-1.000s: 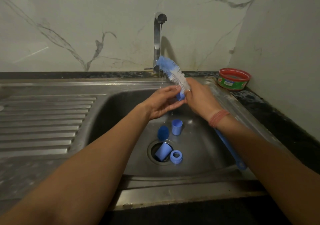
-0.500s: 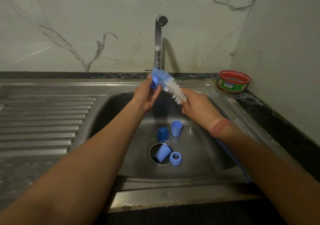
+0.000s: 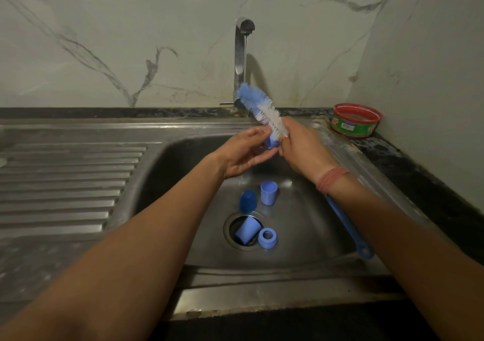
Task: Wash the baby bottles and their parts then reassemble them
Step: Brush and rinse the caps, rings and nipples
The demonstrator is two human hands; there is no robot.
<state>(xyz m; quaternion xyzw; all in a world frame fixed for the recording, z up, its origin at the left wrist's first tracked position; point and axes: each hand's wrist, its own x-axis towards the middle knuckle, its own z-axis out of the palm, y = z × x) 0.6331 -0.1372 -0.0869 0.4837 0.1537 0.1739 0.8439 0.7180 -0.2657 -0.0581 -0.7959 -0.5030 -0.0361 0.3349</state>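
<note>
left hand [image 3: 242,154] pinches a small blue part [image 3: 271,143], mostly hidden; right hand [image 3: 301,149] grips the bottle brush [image 3: 262,110], handle partly occluded.

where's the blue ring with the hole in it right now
In the head view the blue ring lies on the sink floor at the drain's right edge, touching or nearly touching the light blue cup tipped in the drain.

Tub [image 3: 356,121] label: a green band with red and white lettering, cut off at both ends and too small to read.
Tub sticker: a small white patch with dark marks, perhaps a barcode, not legible.
Elsewhere: no readable text.
</note>
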